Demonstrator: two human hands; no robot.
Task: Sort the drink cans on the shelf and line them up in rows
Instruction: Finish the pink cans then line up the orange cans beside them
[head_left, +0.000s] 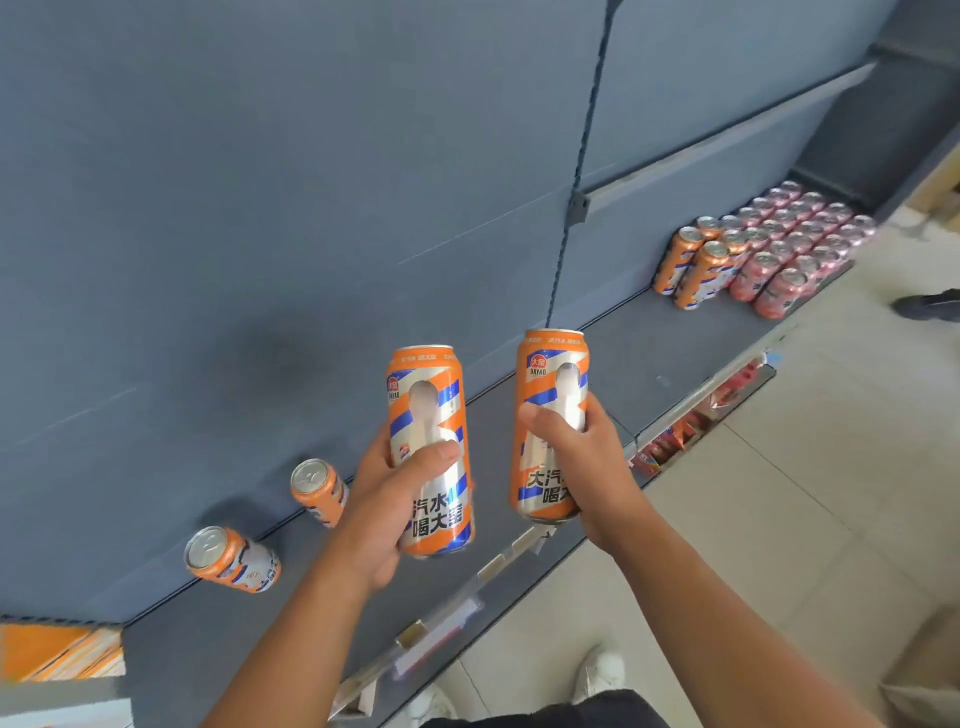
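Two tall orange cans are held in the air over the shelf (649, 353), upright and side by side but apart. The left hand (387, 512) grips the left can (434, 447) around its lower half, thumb across the printed front and fingers curled behind. The right hand (584, 460) grips the right can (548, 415) the same way, thumb on the front and fingers wrapped round the far side. Both cans hang above the front half of the shelf, about midway along it, with their bases clear of the board.

Toward the left end of the shelf, close to the back wall, two loose orange cans appear to stand on their bases with their silver tops showing: a nearer can (231, 558) and a farther can (318, 491), well apart from each other. Toward the right end of the shelf a small cluster of orange cans (696, 265) stands touching a large block of pink cans (795, 244), which is packed in straight rows from the back wall to the front edge.

A blue-grey back wall (311, 208) rises behind the shelf, split by a dark upright strip (576, 197). Along the front edge of the shelf runs a clear price rail (519, 545). Below the shelf, red packets (675, 436) show on a lower level. An orange carton (57, 649) sits at the far left end. In front of the shelf lies a pale tiled floor (779, 493), with the person's white shoe (602, 670) on it and a dark shoe (930, 304) off to the right end.
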